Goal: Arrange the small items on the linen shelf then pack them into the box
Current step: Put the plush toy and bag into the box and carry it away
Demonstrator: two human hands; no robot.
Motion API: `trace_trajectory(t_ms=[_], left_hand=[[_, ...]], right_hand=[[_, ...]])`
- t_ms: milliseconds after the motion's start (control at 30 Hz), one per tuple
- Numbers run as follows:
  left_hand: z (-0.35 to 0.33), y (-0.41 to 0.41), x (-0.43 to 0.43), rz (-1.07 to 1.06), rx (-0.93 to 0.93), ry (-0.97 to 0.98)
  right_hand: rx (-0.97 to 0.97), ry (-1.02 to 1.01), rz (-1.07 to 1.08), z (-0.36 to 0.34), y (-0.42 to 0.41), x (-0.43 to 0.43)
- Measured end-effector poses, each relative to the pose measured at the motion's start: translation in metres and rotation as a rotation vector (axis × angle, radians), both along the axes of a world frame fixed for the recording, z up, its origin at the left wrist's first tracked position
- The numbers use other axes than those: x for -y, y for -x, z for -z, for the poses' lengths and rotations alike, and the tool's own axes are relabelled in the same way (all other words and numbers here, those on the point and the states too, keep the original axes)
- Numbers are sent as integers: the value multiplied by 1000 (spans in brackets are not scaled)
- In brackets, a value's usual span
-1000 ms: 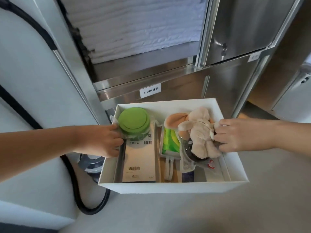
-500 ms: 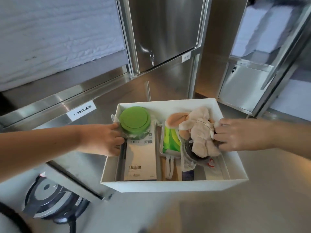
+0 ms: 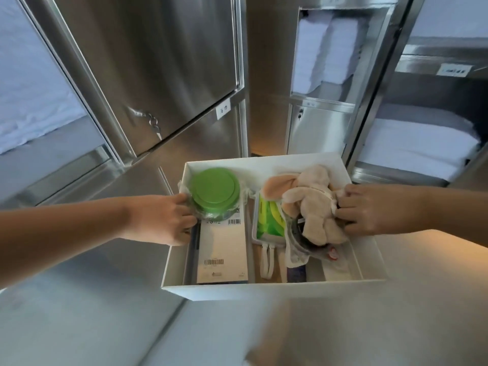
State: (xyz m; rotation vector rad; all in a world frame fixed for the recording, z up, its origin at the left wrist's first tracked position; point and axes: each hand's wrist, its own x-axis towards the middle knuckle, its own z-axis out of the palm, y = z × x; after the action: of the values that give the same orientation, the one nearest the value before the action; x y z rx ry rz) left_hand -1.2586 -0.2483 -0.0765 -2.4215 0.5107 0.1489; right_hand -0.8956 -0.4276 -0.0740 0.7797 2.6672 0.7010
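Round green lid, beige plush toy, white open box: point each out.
Round green lid (image 3: 214, 186), head view, centre of its top face.
Beige plush toy (image 3: 314, 204), head view, middle of its body.
White open box (image 3: 264, 287), head view, near wall.

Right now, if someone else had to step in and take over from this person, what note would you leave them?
Left hand: grips the left wall of the white box, beside the green-lidded container.
Right hand: on the right wall, fingers against the plush toy.
Box is held up in front of steel linen cabinets.
Done: container, plush toy, long barcoded carton and green packet are inside.
Left: can't tell whether more items remain; set the box down.
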Motion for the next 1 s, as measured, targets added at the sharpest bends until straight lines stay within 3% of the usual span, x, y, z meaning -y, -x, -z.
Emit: trace_trajectory(t_ms=[467,1000], left_hand=[[4,-130,-122,129,0,18],[13,-337,-204,91,55,56]], right_hand=[[8,-3,112,5,-109,-75],[64,-14,70,-1,-327,-176]])
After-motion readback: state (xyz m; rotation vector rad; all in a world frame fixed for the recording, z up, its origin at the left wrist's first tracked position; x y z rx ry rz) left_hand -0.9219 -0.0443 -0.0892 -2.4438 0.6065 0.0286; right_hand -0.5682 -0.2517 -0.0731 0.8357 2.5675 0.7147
